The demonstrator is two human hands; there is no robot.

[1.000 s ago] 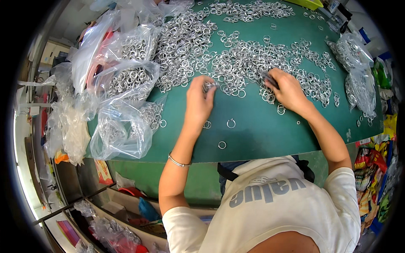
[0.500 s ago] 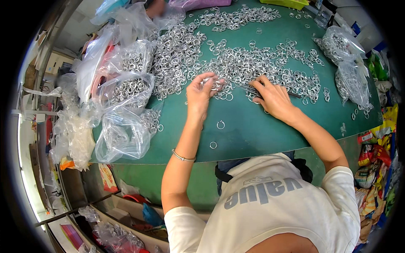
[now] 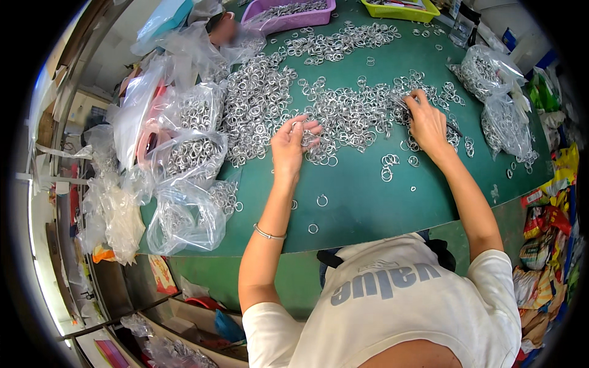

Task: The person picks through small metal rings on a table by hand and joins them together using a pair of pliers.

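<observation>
My left hand (image 3: pixel 290 144) is half curled at the near edge of a wide spread of silver metal rings (image 3: pixel 356 113), with a few rings at its fingers. Farther right, my right hand (image 3: pixel 427 122) is closed around a slim dark tool (image 3: pixel 454 130) that looks like tweezers. Its fingertips are down among the rings at the right end of the spread, and the tool's tips are hidden there. A small cluster of rings (image 3: pixel 388 167) lies on the green table (image 3: pixel 362 208) between my hands. Two single rings lie nearer me, one of them a plain ring (image 3: pixel 313 229).
Clear plastic bags of rings (image 3: pixel 195 150) crowd the left side, and another ring-filled bag (image 3: pixel 508 126) sits at the right edge. A purple basket (image 3: pixel 288 18) and a yellow basket (image 3: pixel 402 13) stand at the back. Someone else's hand (image 3: pixel 224 30) is blurred at the far left.
My right hand has moved right and slightly away from me with the dark tool, exposing rings on the table. My left hand stays near its place, its fingers a little more spread. The view has tilted slightly.
</observation>
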